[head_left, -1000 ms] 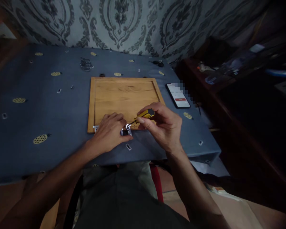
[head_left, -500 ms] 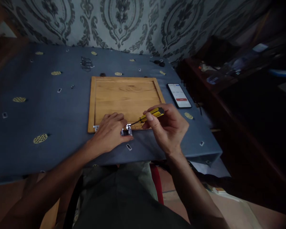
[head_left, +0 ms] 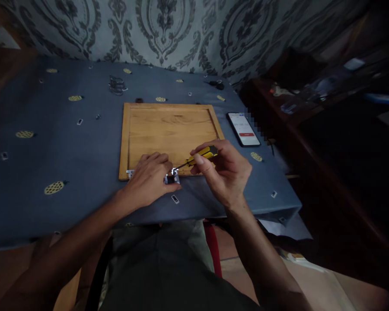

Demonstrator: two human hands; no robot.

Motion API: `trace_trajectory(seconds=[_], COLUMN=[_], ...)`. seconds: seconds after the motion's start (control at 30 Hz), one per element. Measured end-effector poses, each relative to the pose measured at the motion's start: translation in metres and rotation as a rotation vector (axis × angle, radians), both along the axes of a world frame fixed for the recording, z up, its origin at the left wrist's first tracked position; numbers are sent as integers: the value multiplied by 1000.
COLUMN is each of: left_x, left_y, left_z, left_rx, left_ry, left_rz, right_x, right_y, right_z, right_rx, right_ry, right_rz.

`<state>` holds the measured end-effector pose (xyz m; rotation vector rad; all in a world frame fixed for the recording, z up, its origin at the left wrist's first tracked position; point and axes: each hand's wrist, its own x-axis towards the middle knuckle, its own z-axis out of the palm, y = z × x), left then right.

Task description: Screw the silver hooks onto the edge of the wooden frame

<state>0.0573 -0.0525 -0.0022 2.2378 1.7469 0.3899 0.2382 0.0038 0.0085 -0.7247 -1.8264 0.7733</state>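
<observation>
A framed wooden panel [head_left: 173, 125] lies flat on the cloth-covered table. At its near edge sits a small shiny metal fitting [head_left: 176, 178], partly covered by my left hand [head_left: 151, 177]. My left fingers curl over the panel's edge and the thumb lies along the fitting's near side, pinching it. My right hand [head_left: 228, 172] is closed around the yellow and black handle of a screwdriver [head_left: 201, 156]. The thin shaft slants down to the left, its tip at the fitting. A small metal plate [head_left: 130, 173] shows left of my left hand.
Right of the panel lies a phone [head_left: 244, 129] with a lit screen. Scissors [head_left: 116, 85] and a dark tool [head_left: 216, 84] lie toward the back. A small metal bit [head_left: 98, 116] is on the cloth at left. A patterned curtain [head_left: 164, 34] hangs behind.
My right hand and the screwdriver handle have shifted slightly left; the tip stays at the fitting. My left hand holds its place.
</observation>
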Motion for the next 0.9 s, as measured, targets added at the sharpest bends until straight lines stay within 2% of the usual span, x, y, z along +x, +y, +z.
trace_trajectory(seconds=[0.13,0.33,0.6,0.9], left_x=[0,1,0,-1], left_y=[0,0,0,-1], left_z=[-1,0,-1,-3], left_rx=[-1,-4,-5,20], left_ry=[-6,-15,-18,-45], left_rz=[10,12,6,-6], right_x=[1,-1,-8,-11], right_y=[4,4,-1,-5], right_z=[5,6,0,-4], right_rx=[5,-84,-19,-31], right_ry=[-45,-29,-4,6], right_rz=[64,55,-19,-93])
